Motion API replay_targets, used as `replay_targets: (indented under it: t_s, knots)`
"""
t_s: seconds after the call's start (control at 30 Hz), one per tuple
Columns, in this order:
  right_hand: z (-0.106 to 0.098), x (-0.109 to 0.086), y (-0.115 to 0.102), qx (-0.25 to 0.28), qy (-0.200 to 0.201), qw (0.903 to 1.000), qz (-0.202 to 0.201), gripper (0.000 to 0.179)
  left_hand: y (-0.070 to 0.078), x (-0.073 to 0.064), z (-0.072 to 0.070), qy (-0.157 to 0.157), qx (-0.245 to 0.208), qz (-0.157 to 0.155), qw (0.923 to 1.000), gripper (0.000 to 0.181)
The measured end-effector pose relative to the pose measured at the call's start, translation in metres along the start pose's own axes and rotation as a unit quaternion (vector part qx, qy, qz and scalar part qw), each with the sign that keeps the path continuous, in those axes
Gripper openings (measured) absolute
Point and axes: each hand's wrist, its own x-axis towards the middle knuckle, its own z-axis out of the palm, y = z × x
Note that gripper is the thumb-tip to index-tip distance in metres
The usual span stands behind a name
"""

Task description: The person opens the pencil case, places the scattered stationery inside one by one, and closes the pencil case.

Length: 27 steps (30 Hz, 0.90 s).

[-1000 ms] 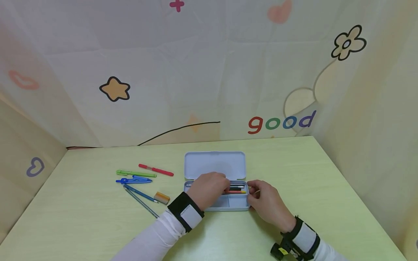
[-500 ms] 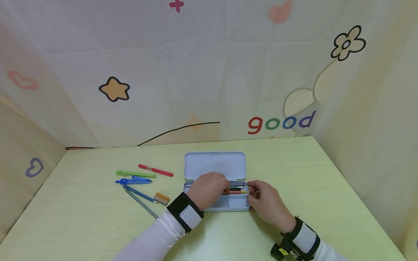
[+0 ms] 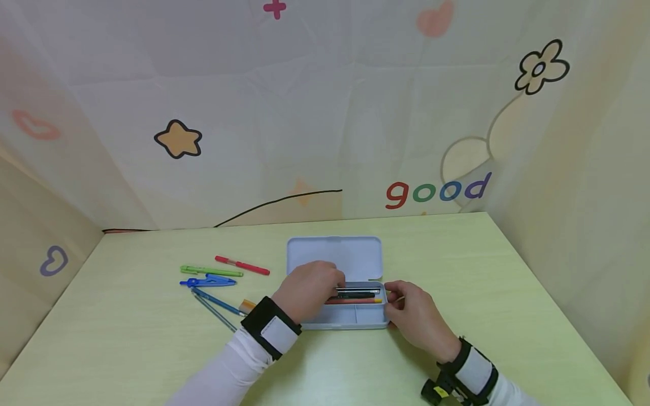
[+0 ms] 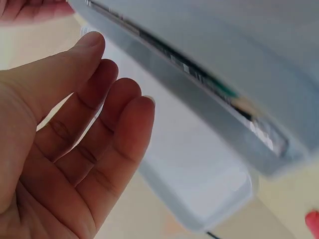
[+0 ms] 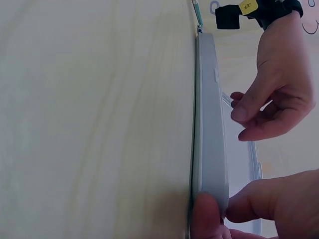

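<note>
Pale-blue rectangular hinged pencil case (image 3: 340, 326), seemingly hard plastic: open on the pale-green wood-grain table (image 3: 335, 372), lid (image 3: 335, 252) swung to the far side. Judged light, stiff, apt to slide; best held by its short end walls. Far compartment: slim black pen (image 3: 358, 295), orange pencil (image 3: 352, 301) with yellow end. Right hand (image 3: 418, 316): thumb and fingers pinch the case's right end. Left hand (image 3: 311, 287): over the case, fingers loosely curved, holding nothing. Left side: red capped pen (image 3: 242, 265), green pen (image 3: 211, 271), blue drawing compass (image 3: 215, 280).
</note>
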Motion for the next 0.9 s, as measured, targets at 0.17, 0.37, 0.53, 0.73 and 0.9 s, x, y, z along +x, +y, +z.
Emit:
replay_targets:
  t_s: [0.17, 0.37, 0.53, 0.73, 0.9]
  knots:
    - [0.000, -0.001, 0.000, -0.003, 0.003, 1.0000, -0.004, 0.039, -0.010, -0.009, -0.011, 0.007, -0.010, -0.023, 0.9997, 0.016]
    - [0.000, 0.000, 0.001, -0.006, 0.005, 1.0000, 0.004, 0.040, -0.016, -0.019, -0.023, 0.019, -0.012, -0.028, 0.9993, 0.020]
    - [0.001, -0.001, 0.001, -0.010, 0.004, 0.9999, 0.003, 0.040, -0.019, -0.029, -0.033, 0.028, -0.009, -0.035, 0.9990, 0.022]
    - [0.001, 0.000, 0.000, -0.008, 0.003, 1.0000, 0.003, 0.040, -0.023, -0.046, -0.042, 0.057, 0.001, -0.031, 0.9979, 0.024]
    - [0.000, 0.000, 0.000, -0.007, 0.006, 1.0000, 0.004, 0.040, -0.028, -0.058, -0.048, 0.082, 0.005, -0.011, 0.9966, 0.024]
